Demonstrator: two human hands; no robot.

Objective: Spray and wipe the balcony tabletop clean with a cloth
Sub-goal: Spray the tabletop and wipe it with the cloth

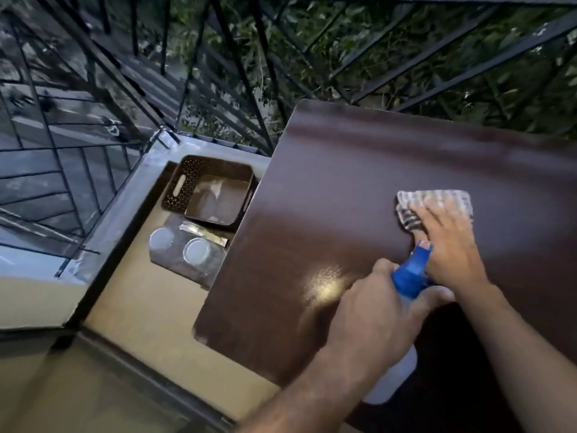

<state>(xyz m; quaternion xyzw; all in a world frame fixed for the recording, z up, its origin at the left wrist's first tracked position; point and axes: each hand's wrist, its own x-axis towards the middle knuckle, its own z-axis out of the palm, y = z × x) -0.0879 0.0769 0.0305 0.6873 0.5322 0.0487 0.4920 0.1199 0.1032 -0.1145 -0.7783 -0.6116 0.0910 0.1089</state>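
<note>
While the left hand (371, 310) curls its fingers round the neck of a spray bottle (402, 323), the right hand (449, 245) lies flat, fingers straight and spread, pressing a striped grey cloth (437, 203) down on the dark brown tabletop (343, 182). The bottle leans over the table's near edge: its pale body hangs down below the left wrist, its long axis running up and away from the person, and the blue trigger head (412, 270) points forward toward the right hand, the nozzle tip almost at the right thumb. The cloth lies bunched under and just beyond the right fingertips, its far edge showing past them. A bright patch of glare sits on the tabletop just left of the left hand. Well off to the left of both hands, down on the balcony floor, stand a brown perforated basket (187, 182) and two clear round lids (196, 250). Beyond the hands, a black metal railing (237, 73) runs across, with foliage behind it.
</note>
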